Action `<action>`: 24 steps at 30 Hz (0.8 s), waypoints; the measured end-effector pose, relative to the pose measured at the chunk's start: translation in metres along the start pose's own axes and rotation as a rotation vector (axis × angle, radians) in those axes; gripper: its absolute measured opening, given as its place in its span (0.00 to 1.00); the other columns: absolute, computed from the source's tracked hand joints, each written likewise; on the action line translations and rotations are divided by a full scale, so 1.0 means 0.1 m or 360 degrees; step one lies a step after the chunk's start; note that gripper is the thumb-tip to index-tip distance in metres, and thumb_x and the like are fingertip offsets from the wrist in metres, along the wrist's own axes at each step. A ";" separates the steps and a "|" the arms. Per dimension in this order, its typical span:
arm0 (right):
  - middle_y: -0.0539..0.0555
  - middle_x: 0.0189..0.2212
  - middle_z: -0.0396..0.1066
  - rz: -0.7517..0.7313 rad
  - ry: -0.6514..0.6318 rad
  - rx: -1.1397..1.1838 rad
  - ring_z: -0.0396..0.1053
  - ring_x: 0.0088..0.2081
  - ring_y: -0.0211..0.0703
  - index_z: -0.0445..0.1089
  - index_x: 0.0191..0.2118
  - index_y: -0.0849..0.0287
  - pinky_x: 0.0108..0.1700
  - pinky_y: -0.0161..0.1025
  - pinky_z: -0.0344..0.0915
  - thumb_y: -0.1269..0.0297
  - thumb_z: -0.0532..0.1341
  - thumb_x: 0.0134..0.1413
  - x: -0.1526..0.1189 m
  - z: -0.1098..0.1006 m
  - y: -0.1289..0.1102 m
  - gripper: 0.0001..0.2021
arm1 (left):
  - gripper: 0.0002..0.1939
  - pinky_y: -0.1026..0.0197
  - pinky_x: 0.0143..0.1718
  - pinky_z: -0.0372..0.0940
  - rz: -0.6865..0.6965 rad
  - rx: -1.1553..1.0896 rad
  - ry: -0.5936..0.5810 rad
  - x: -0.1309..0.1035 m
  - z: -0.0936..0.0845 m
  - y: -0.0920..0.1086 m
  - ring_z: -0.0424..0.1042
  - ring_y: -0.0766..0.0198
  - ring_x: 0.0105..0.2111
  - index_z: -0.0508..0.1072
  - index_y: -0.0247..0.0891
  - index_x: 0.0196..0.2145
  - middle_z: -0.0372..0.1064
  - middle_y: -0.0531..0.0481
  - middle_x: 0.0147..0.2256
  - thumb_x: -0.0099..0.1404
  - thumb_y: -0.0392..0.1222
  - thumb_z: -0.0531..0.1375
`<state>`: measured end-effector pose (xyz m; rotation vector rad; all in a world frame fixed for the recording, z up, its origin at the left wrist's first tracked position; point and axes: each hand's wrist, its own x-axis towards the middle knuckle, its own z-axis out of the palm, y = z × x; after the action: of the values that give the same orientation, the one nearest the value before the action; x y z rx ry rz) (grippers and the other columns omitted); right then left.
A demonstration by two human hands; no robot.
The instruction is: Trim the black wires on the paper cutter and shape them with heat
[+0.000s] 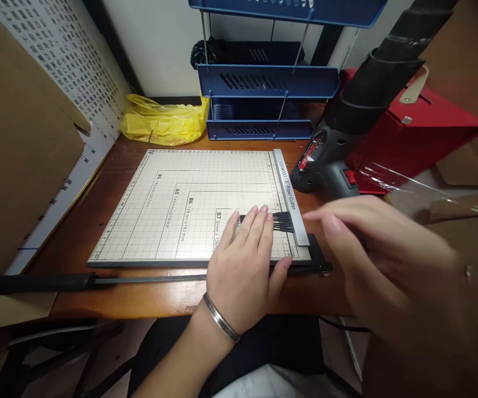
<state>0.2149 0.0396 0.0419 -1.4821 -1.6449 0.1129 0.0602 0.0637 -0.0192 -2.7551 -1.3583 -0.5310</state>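
Note:
My left hand [245, 260] lies flat with its fingers stretched out over a bundle of thin black strips [282, 221], pressing them against the gridded board of a paper cutter [139, 221]. Pale, metallic-looking ends of the strips show between the fingers. On the right, the strips run to the cutter's metal edge bar [291, 196]. Just right of that bar is my right hand [388, 254], partly blurred. Its index finger and thumb are close together and its other fingers are curled; what they hold, if anything, is hidden. The cutter's blade arm [151, 280] is down along the near side of the board.
A heat gun [347, 116] stands behind the cutter on the right, before a red box [438, 127]. Blue tiered trays [264, 82] and a yellow plastic bag [166, 119] are at the back. Cardboard [19, 143] borders the left. The cutter's black handle [35, 283] juts out left.

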 end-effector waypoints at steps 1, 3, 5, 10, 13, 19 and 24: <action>0.53 0.35 0.75 0.0027 0.0029 -0.0016 0.72 0.37 0.41 0.73 0.31 0.58 0.38 0.37 0.68 0.66 0.58 0.63 0.02 0.06 0.06 0.09 | 0.32 0.47 0.70 0.40 0.0002 0.0000 -0.0006 0.00 0.00 0.00 0.48 0.54 0.68 0.56 0.26 0.66 0.50 0.42 0.67 0.74 0.52 0.45; 0.54 0.42 0.76 0.0151 0.0078 -0.0016 0.73 0.43 0.44 0.75 0.34 0.58 0.44 0.39 0.69 0.67 0.57 0.63 0.06 0.20 0.19 0.09 | 0.32 0.47 0.70 0.40 0.0002 0.0003 -0.0005 0.00 -0.01 0.00 0.48 0.54 0.68 0.56 0.26 0.66 0.50 0.42 0.67 0.74 0.52 0.45; 0.55 0.52 0.73 0.0348 0.0054 0.0041 0.73 0.48 0.49 0.74 0.47 0.57 0.48 0.45 0.69 0.64 0.58 0.62 0.09 0.34 0.30 0.11 | 0.32 0.47 0.70 0.41 0.0003 0.0010 0.0005 0.00 -0.01 0.01 0.48 0.54 0.68 0.56 0.26 0.66 0.50 0.41 0.67 0.74 0.52 0.45; 0.59 0.57 0.69 0.0720 -0.0177 0.0209 0.70 0.54 0.55 0.54 0.66 0.57 0.55 0.54 0.67 0.55 0.60 0.60 0.09 0.51 0.40 0.31 | 0.32 0.47 0.70 0.40 0.0003 0.0014 0.0005 -0.01 0.00 0.02 0.48 0.54 0.68 0.55 0.26 0.66 0.49 0.42 0.67 0.74 0.52 0.44; 0.56 0.57 0.69 0.0744 -0.0289 0.0136 0.68 0.57 0.57 0.56 0.66 0.54 0.58 0.57 0.63 0.54 0.59 0.60 0.10 0.53 0.40 0.30 | 0.32 0.47 0.70 0.39 -0.0002 0.0011 0.0004 -0.01 0.00 0.01 0.48 0.55 0.68 0.55 0.26 0.66 0.50 0.42 0.67 0.74 0.51 0.44; 0.59 0.56 0.69 0.0748 -0.0441 -0.0041 0.68 0.55 0.59 0.58 0.66 0.55 0.55 0.57 0.64 0.60 0.54 0.62 0.10 0.52 0.39 0.27 | 0.30 0.47 0.70 0.40 -0.0009 0.0006 0.0005 -0.01 0.00 0.01 0.48 0.55 0.68 0.57 0.28 0.66 0.50 0.43 0.67 0.74 0.51 0.44; 0.58 0.52 0.73 0.0695 -0.0511 -0.0018 0.70 0.52 0.58 0.63 0.62 0.53 0.53 0.54 0.65 0.59 0.54 0.61 0.12 0.51 0.35 0.24 | 0.31 0.47 0.70 0.41 -0.0006 0.0014 0.0006 0.00 0.01 0.01 0.49 0.54 0.68 0.55 0.29 0.67 0.51 0.43 0.67 0.74 0.51 0.44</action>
<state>0.2093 0.0837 -0.0029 -1.8874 -1.5361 0.6103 0.0617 0.0632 -0.0197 -2.7436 -1.3621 -0.5284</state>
